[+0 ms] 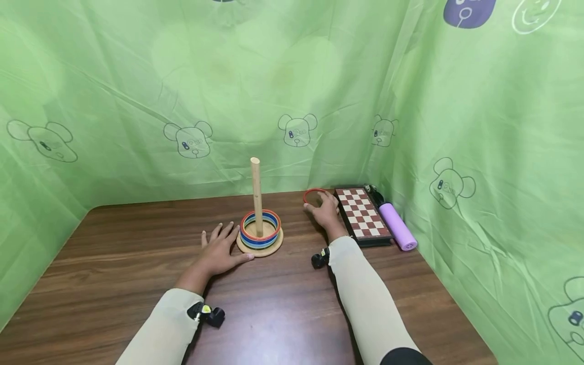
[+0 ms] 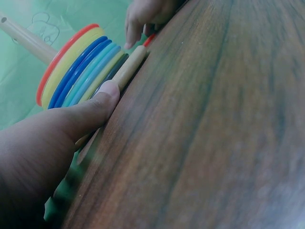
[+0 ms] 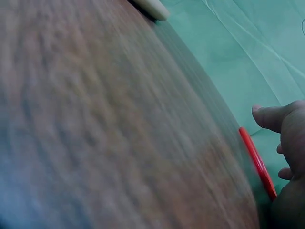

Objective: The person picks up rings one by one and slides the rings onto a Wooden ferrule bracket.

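A wooden ring-toss stand [image 1: 257, 197] with an upright peg is on the table. Several coloured rings [image 1: 260, 230] are stacked around its peg, a red one on top. My left hand [image 1: 221, 253] lies spread at the left of the round base [image 1: 274, 248]; in the left wrist view its thumb [image 2: 108, 93] rests at the base's edge. Farther right, a single red ring [image 1: 312, 191] lies flat near the table's back edge. Over that ring's near right side is my right hand [image 1: 326, 210], thumb and fingers apart. In the right wrist view the thumb [image 3: 269, 117] sits above the red ring [image 3: 257, 162].
Just right of my right hand lies a chessboard [image 1: 363, 213] with a dark frame. Beside it is a purple cylinder [image 1: 398, 226], with a small dark object [image 1: 374, 194] behind. Green curtains [image 1: 246, 91] rise along the back and sides of the wooden table [image 1: 137, 238].
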Demonstrator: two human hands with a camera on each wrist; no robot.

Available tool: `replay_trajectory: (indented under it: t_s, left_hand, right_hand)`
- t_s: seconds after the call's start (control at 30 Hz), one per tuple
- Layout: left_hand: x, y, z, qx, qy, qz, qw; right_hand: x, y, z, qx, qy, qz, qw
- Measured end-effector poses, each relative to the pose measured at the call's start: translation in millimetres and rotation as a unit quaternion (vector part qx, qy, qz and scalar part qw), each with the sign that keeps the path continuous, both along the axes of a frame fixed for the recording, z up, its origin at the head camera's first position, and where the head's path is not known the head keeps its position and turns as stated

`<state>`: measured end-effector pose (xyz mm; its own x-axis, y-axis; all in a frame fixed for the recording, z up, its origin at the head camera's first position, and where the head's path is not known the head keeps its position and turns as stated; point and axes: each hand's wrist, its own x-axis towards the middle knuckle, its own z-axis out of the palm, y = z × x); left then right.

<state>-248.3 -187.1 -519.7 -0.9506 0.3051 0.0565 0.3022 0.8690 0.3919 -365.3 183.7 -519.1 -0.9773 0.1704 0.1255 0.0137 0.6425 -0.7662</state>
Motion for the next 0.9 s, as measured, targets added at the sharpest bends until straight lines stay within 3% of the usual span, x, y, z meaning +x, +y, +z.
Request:
replay_trajectory:
  t_s: [0.9]
  left_hand:
    - [-1.3,-1.0,-0.9,0.001,-0.002,-0.001,1.0]
  right_hand:
    - [-3.2,1.6,2.4,0.049,-0.029,-0.006,0.9983]
